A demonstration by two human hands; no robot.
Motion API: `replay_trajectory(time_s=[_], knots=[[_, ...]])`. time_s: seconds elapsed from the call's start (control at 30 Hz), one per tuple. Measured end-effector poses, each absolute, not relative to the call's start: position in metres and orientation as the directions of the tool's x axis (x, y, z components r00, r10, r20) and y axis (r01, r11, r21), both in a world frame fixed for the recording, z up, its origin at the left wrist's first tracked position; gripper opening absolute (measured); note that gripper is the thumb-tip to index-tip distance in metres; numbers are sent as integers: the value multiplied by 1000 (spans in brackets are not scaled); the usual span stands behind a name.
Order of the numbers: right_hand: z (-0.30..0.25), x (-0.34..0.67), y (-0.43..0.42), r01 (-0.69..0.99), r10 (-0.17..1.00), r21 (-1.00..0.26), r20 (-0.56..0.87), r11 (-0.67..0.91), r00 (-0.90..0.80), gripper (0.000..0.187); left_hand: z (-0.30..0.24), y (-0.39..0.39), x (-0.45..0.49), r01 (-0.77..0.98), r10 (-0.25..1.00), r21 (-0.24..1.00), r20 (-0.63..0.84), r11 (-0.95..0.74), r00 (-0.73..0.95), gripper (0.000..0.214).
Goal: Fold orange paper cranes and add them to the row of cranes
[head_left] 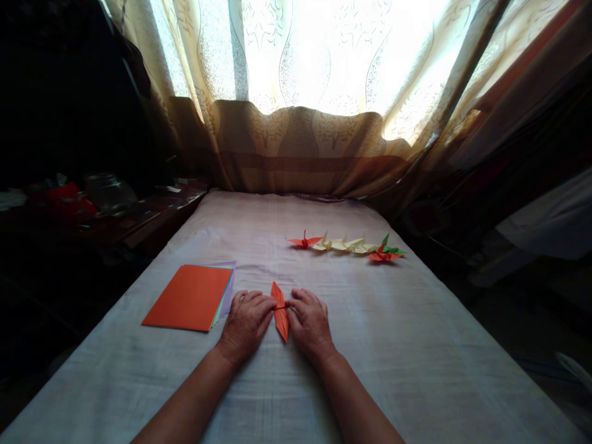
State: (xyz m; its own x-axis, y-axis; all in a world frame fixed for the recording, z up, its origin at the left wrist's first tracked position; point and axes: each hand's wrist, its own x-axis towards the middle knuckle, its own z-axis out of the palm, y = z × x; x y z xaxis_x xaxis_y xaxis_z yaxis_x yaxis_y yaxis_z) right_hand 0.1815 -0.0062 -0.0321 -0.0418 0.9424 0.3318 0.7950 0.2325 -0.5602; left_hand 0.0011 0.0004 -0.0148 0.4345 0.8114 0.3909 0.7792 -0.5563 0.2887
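A narrow, folded orange paper piece (280, 314) lies on the pale cloth-covered table (416, 345) just in front of me. My left hand (246, 324) rests on the cloth at its left side, fingertips pressed against the fold. My right hand (309, 322) sits on the other side, fingers pinching the paper's middle edge. Both hands have curled fingers closed on the piece. To the left lies a stack of coloured paper sheets (190, 297) with an orange sheet on top.
A row of finished folded paper cranes (348, 244), orange, cream and one with green, lies further back on the table. Patterned curtains (300, 123) hang behind. A dark cluttered side surface (92, 203) stands at the left; dark furniture is at the right.
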Motion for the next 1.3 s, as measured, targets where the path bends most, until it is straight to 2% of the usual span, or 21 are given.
replay_trajectory(time_s=[0.13, 0.4, 0.53, 0.7, 0.83, 1.07, 1.17, 1.3], knots=[[-33, 183, -4, 764, 936, -591, 349, 257, -44, 27, -16, -1, 2, 784, 803, 268, 409, -560, 433, 31], [-32, 183, -4, 678, 911, -639, 396, 362, -113, 30, -20, 1, -1, 761, 812, 327, 400, -560, 426, 32], [-30, 180, -3, 569, 876, -687, 461, 452, -140, 28, -20, 2, -3, 725, 814, 392, 405, -567, 417, 31], [-28, 170, -6, 304, 877, -823, 460, 480, -142, 37, -18, 4, -6, 691, 842, 490, 393, -531, 369, 31], [-29, 164, -10, 275, 889, -845, 436, 458, -142, 44, -14, 5, -8, 632, 888, 624, 351, -459, 298, 28], [-24, 164, -9, 396, 800, -700, 569, 594, -193, 51, -12, 8, -5, 397, 971, 889, 177, -229, 163, 27], [-23, 171, -5, 499, 762, -608, 618, 618, -190, 53, -11, 10, -3, 282, 987, 949, 109, -138, 116, 29], [-22, 179, -4, 693, 751, -452, 629, 562, -200, 46, -11, 12, -2, 142, 996, 990, -2, -10, 85, 42]])
